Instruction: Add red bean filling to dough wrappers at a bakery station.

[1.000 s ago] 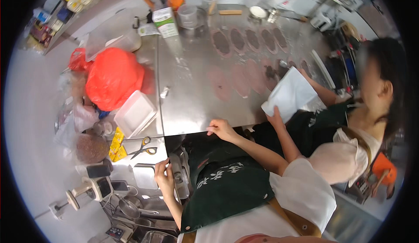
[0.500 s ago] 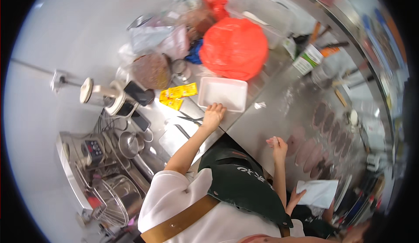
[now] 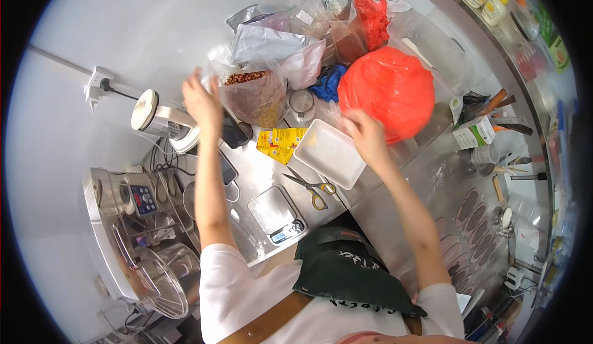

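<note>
My right hand [image 3: 369, 136] is at the upper right edge of the white tray [image 3: 330, 153], fingers curled, can't tell if they grip the rim. Tray: shallow, rectangular, rounded corners, raised sides, off-white inside; lies between yellow packets [image 3: 281, 140] and red plastic bag [image 3: 386, 97], scissors [image 3: 309, 185] just beside its near side. My left hand [image 3: 204, 104] is raised, blurred, fingers apart, looks open, near the clear bag [image 3: 254, 104], bulging, glossy, red-brown bits at top, duller brown with yellowish patch below
</note>
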### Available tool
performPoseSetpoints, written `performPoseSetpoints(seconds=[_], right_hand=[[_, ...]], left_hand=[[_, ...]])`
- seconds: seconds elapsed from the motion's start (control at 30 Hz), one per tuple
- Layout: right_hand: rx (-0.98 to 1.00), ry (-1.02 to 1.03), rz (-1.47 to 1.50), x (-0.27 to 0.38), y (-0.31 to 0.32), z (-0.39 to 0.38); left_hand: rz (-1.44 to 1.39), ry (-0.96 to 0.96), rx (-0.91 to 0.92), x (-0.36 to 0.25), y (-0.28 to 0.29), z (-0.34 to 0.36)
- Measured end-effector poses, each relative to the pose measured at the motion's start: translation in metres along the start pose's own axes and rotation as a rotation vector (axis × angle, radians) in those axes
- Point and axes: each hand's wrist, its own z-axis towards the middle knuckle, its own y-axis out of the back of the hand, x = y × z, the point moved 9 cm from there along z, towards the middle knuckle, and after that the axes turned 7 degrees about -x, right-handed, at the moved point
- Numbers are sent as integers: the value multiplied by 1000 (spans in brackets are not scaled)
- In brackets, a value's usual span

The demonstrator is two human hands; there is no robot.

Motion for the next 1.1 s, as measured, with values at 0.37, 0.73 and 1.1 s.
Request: performPoseSetpoints(seconds=[0.37,0.73,1.1], right_hand=[[192,2,-71,-13,-193,114],[-50,355,217,68,-172,95],[-201,368,465,138,17,59]], left_hand=[[23,334,686,112,-139,30],[-157,378,439,106,-74,51],[-616,258,184,-49,84,117]])
